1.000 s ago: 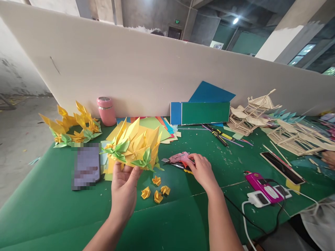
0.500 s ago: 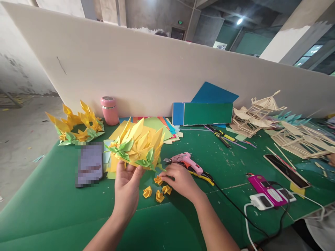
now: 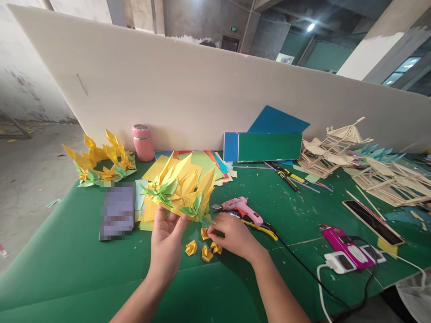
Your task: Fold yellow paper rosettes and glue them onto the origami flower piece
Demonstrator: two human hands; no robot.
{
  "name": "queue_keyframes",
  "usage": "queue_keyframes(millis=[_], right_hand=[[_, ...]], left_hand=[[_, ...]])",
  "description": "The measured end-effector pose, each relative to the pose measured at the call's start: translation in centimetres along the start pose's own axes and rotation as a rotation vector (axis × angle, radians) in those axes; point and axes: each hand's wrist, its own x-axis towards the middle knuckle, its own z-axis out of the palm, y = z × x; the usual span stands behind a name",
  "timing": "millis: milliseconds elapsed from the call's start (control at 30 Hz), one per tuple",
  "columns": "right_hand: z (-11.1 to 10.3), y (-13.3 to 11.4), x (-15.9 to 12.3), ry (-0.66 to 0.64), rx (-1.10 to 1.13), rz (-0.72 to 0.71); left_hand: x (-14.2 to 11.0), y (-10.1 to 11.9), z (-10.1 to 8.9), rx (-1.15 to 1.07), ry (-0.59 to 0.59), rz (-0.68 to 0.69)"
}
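Note:
My left hand (image 3: 166,242) holds a yellow folded-paper crown (image 3: 182,184) with green paper leaves from below, thumb at its lower edge and fingers behind. The crown is tilted above the table. My right hand (image 3: 232,235) is closed in a pinch at the edge of a small orange folded-paper flower (image 3: 204,233); its fingertips partly hide the contact. Several more such flowers, one of them a paper flower (image 3: 207,254) in front, lie close by on the green table. Just beyond my right hand rests a pink glue gun (image 3: 242,209), with yellow-handled pliers (image 3: 264,229) beside it.
A second yellow crown (image 3: 101,163), a phone (image 3: 117,211) and a pink flask (image 3: 143,142) stand left. Coloured paper sheets (image 3: 202,163) lie behind. Right are a magenta power strip (image 3: 350,251) with cables, another phone (image 3: 372,222) and wooden-stick models (image 3: 393,181).
The whole view has shifted slightly. My right fingertips have drawn closer together at the paper flower; my left hand still holds the crown in much the same place.

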Motion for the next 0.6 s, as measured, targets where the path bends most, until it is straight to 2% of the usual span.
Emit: queue_keyframes(millis=[67,200,267,333,400,467,500,600], right_hand=[[-1.1,0.0,-0.4,-0.027,0.083,0.057],[-3.3,0.1,-1.5,0.013,0.288,0.158],[-4.0,-0.1,-1.8,0.036,0.410,0.119],[-4.4,-0.6,-1.8,0.138,0.478,0.063],[-4.5,-1.6,-1.4,0.323,0.441,0.038],[-4.6,-2.7,-0.7,0.507,0.301,0.049],[-4.7,-3.3,-0.2,0.551,0.216,0.035],[-4.9,-4.5,1.1,0.593,-0.030,-0.137]], left_hand=[[0.0,0.0,0.0,0.004,0.001,-0.001],[-0.1,-0.1,0.0,0.026,0.003,-0.001],[-0.2,-0.2,0.0,0.031,-0.013,0.004],[-0.3,-0.4,0.0,0.034,-0.038,0.008],[-0.4,-0.6,0.0,0.044,-0.063,0.010],[-0.6,-0.8,-0.1,0.063,-0.084,0.010],[-0.6,-0.8,-0.1,0.076,-0.091,0.010],[-0.7,-0.8,0.0,0.106,-0.099,0.004]])
